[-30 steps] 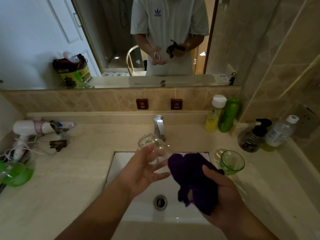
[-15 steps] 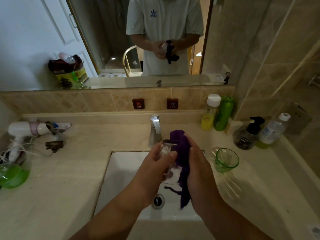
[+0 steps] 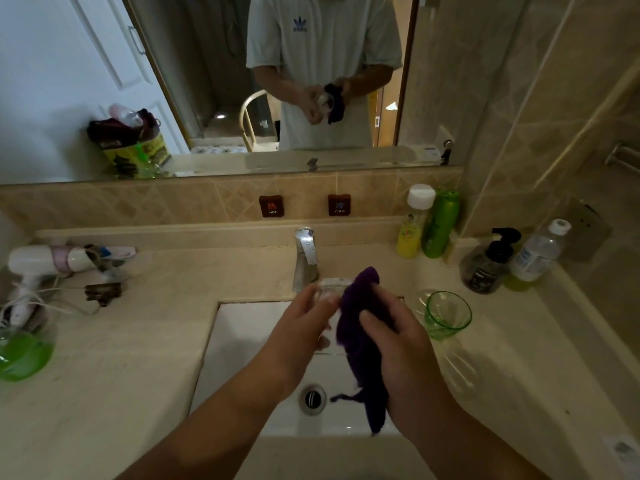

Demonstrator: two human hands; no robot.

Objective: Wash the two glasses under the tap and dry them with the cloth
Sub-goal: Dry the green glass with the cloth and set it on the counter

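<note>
The clear glass point(image 3: 329, 289) is held above the sink point(image 3: 242, 341), the left hand point(image 3: 301, 327) curled round it and the right hand point(image 3: 398, 344) pressing the purple cloth point(image 3: 360, 327) against its 3 o'clock side. Wet glass could slip from the grip into the basin. The green glass point(image 3: 446, 315) waits on the table point(image 3: 138, 341) at 3 o'clock.

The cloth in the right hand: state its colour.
Dark purple cloth, plain with no pattern, seen in the head view against the white sink.

Both forearms are bare, with no sleeves, watch or rings showing on the left hand point(image 3: 304, 327) or right hand point(image 3: 398, 344). The mirror point(image 3: 207, 81) reflects a pale grey short-sleeved T-shirt point(image 3: 322, 39) bearing a small dark-blue trefoil logo point(image 3: 300, 24).
</note>
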